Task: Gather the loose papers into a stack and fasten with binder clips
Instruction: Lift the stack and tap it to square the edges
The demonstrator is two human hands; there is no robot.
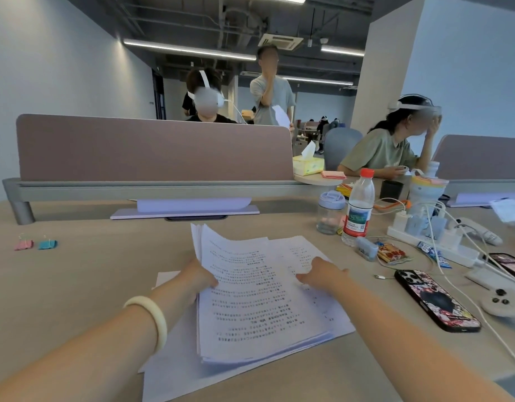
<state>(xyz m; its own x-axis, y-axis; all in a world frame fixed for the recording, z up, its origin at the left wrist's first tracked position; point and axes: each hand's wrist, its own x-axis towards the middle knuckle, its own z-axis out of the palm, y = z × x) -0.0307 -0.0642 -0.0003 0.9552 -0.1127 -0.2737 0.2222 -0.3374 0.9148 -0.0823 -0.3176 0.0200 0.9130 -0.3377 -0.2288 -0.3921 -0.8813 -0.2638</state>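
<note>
Papers [259,300] in left hand [199,278] (clips [47,244] apart)

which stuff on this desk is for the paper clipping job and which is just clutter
Job: paper stack, loose sheets under it, pink binder clip, blue binder clip.
Lying about: water bottle, jar, phone, power strip, tissue box.
</note>
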